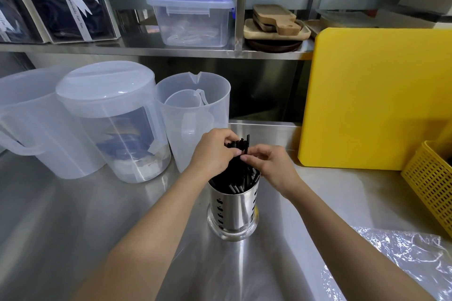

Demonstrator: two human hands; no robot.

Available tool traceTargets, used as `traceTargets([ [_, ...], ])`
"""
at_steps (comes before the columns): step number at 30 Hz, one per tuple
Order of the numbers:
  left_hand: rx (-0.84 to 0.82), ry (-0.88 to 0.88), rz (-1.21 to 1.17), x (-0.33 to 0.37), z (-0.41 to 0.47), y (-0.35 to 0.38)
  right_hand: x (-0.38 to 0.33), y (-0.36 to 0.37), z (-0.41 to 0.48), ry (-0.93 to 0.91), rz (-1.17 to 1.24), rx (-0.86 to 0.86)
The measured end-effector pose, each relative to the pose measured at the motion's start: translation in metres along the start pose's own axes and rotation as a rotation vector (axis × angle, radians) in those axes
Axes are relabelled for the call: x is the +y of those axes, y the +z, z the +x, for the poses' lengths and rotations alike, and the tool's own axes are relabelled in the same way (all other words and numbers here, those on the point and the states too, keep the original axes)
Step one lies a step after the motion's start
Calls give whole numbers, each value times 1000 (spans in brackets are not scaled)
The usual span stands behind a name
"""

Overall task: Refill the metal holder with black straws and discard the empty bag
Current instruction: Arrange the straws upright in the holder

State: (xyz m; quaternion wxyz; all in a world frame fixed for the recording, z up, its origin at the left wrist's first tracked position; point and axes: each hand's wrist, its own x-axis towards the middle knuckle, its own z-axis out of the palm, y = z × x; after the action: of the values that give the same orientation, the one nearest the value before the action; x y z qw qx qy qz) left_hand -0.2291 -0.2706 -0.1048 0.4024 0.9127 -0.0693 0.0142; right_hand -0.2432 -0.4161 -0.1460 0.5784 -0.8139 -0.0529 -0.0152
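A perforated metal holder (232, 212) stands upright on the steel counter, in the middle of the view. Black straws (238, 168) fill it and stick out above its rim. My left hand (214, 151) wraps around the upper ends of the straws from the left. My right hand (269, 164) pinches the same bunch from the right, thumb and forefinger touching the straws. A crumpled clear plastic bag (401, 259) lies flat on the counter at the lower right, apart from both hands.
Three translucent plastic pitchers (110, 120) stand at the left, close to the holder. A yellow cutting board (376, 98) leans against the back at the right, with a yellow perforated basket (433, 188) in front of it. A shelf above holds clear lidded boxes (193, 19) and wooden boards (274, 22).
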Motion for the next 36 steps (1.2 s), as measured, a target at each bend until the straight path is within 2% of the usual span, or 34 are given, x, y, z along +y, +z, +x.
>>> traceTargets([
  [21, -28, 49, 75, 2, -2, 3, -5, 0, -5, -28, 49, -2],
  [26, 87, 149, -25, 8, -5, -3, -4, 1, -3, -67, 24, 54],
  [30, 82, 191, -153, 19, -7, -12, -15, -3, 1, -120, 46, 121],
  [36, 78, 202, -258, 29, -11, -18, -37, -5, 0, -167, 70, 133],
])
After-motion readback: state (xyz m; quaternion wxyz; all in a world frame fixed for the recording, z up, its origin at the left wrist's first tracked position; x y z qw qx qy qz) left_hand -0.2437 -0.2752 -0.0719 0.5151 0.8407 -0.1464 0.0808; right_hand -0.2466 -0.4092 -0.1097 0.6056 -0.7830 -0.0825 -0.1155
